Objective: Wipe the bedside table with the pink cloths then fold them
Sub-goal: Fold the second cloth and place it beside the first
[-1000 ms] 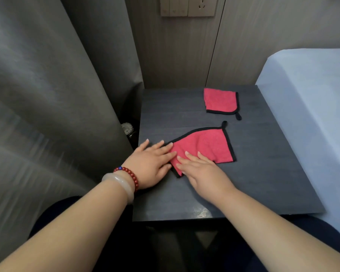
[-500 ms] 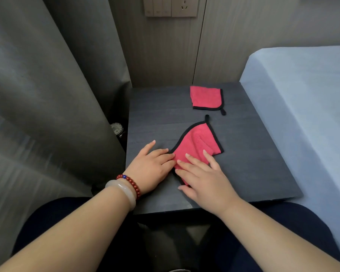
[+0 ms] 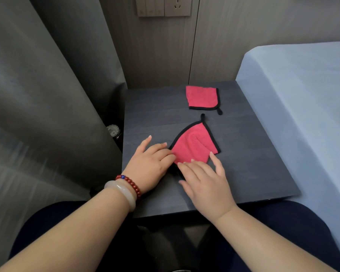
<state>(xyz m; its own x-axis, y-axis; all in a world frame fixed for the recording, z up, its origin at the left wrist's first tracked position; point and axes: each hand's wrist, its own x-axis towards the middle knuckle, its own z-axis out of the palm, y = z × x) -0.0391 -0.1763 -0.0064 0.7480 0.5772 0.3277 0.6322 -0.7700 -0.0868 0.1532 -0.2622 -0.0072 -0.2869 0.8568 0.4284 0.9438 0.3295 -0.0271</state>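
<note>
Near pink cloth [image 3: 192, 148] is narrower than a second ago, now a triangle at the middle of the bedside table [image 3: 253, 163]. Folded pink cloth [image 3: 202, 98] sits at the back edge. Bare top to the right, up to the bed [image 3: 302, 95]. Left hand [image 3: 151, 163] and right hand [image 3: 206, 183] lie flat, fingers straight, pressing the cloth's near corner.

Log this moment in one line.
step: folding | left hand: touching near cloth | right hand: same | far cloth: folded

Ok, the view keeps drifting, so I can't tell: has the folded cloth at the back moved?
No. The folded cloth keeps its place by the table's back edge; only the view has shifted.
</note>
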